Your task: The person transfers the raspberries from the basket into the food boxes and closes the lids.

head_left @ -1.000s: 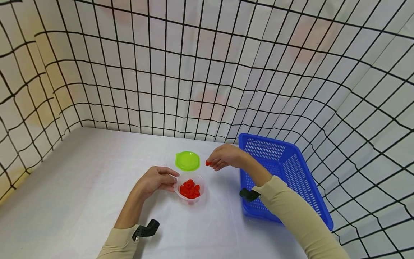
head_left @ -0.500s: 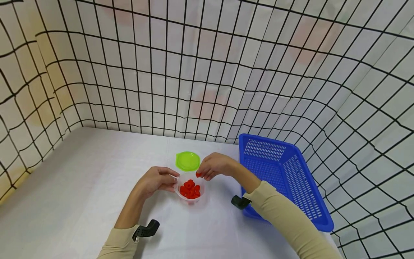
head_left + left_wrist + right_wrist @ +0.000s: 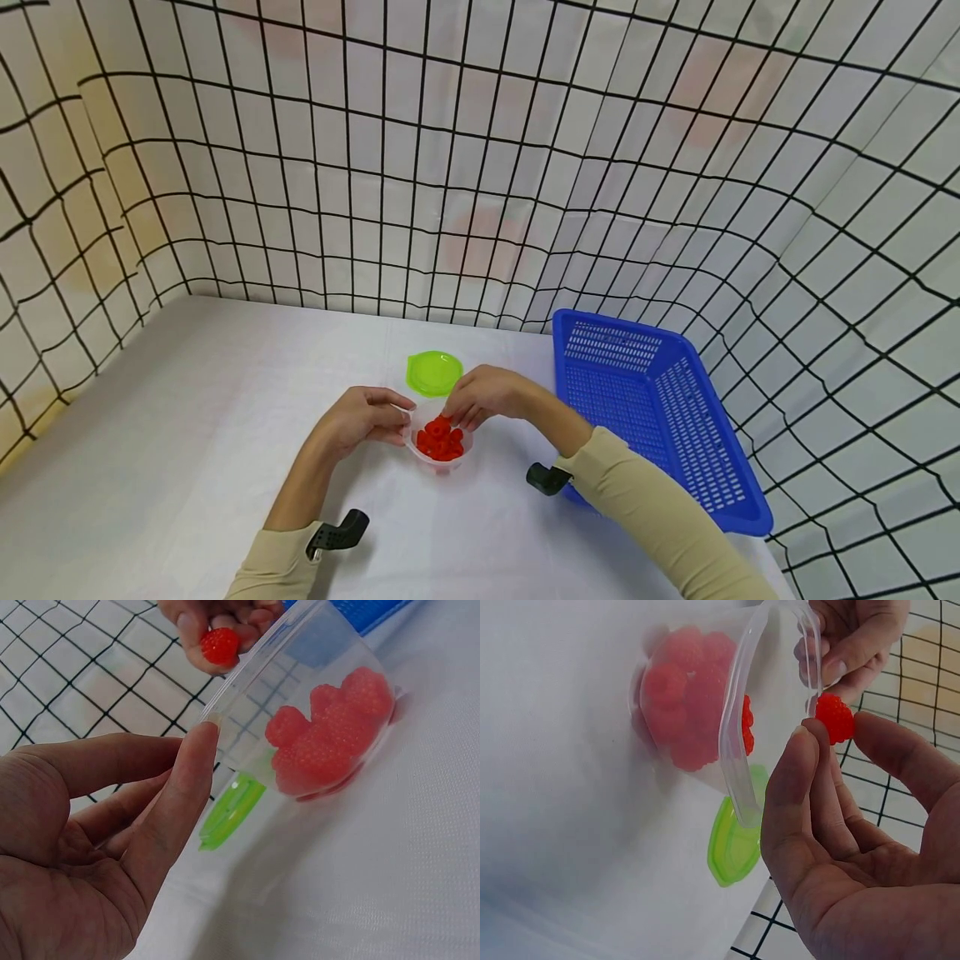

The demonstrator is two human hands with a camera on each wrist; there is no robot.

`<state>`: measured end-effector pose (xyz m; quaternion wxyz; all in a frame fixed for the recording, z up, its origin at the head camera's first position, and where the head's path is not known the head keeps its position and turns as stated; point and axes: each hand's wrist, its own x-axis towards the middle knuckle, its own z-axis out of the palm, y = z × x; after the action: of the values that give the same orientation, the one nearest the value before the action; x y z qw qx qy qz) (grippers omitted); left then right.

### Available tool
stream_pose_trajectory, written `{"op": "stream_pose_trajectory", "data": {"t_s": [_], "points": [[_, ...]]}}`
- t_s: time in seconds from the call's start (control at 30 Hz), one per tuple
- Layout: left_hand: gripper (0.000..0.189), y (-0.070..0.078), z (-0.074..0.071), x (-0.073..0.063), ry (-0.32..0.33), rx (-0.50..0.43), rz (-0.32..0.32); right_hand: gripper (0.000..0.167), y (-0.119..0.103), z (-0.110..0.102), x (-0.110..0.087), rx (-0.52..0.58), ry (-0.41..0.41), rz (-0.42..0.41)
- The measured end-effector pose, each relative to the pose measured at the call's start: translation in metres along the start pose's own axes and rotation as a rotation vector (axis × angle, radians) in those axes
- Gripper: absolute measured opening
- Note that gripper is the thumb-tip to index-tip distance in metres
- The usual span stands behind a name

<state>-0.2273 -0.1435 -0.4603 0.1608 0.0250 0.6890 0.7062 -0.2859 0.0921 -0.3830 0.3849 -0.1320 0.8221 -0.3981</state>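
Observation:
A clear plastic tub (image 3: 255, 727) stands upright on the white table, with several red raspberries (image 3: 330, 739) piled at its bottom. My left hand (image 3: 365, 421) pinches the tub's rim on its left side between thumb and fingers. At the opposite side, my right hand (image 3: 486, 395) pinches a single raspberry (image 3: 834, 718) between thumb and fingertips, right at the tub's rim and above the pile. Just behind the tub lies a bright green lid (image 3: 435, 372), flat on the table.
To the right stands a blue perforated basket (image 3: 622, 379), partly behind my right forearm. Black wire mesh (image 3: 420, 167) over white sheeting walls the table (image 3: 225, 375) at the back and both sides. Each wrist wears a black camera mount (image 3: 339, 531).
My right hand has moved left and toward me with its raspberry, from beside the lid to the tub's rim. My left hand and the tub have stayed in place.

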Motion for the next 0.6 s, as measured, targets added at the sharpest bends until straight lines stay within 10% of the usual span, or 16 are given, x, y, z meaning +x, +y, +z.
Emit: {"op": "stream_pose_trajectory", "data": {"t_s": [0.6], "points": [[0.032, 0.0011, 0.0009, -0.0008, 0.001, 0.006, 0.005, 0.024, 0.0078, 0.005, 0.0027, 0.026, -0.024, -0.006]]}}
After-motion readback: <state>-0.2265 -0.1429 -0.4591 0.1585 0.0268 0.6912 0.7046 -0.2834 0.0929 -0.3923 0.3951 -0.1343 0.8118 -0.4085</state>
